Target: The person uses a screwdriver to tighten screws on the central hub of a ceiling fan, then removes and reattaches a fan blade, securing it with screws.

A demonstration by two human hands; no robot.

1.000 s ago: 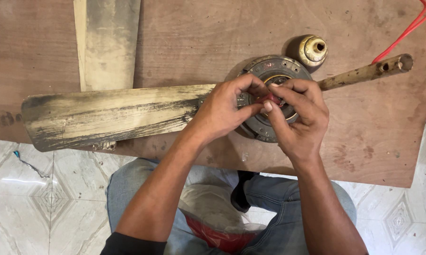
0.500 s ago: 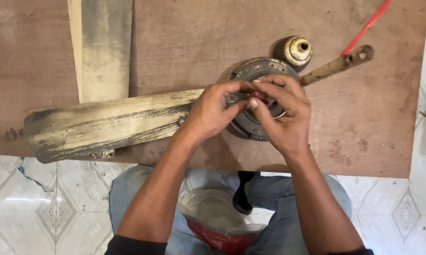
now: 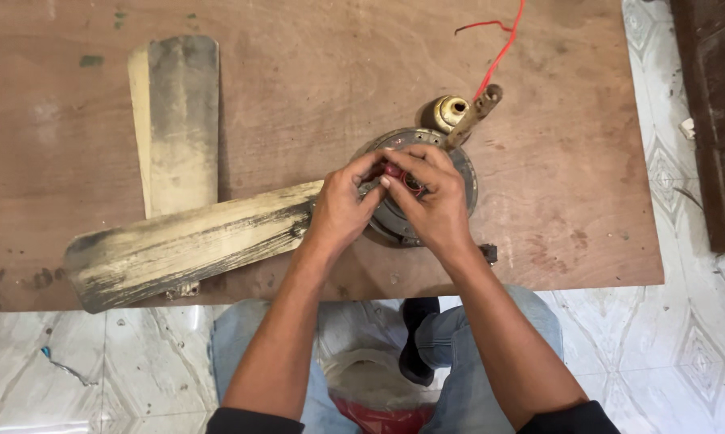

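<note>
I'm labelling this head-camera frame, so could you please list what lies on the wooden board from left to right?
Dirty fan blade → loose fan blade → left hand → right hand over the round fan motor → brass-coloured cap → red wire.

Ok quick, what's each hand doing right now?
Left hand: fingers pinched on a small red part at the centre of the fan motor.
Right hand: fingers curled, pinching the same red part.
</note>
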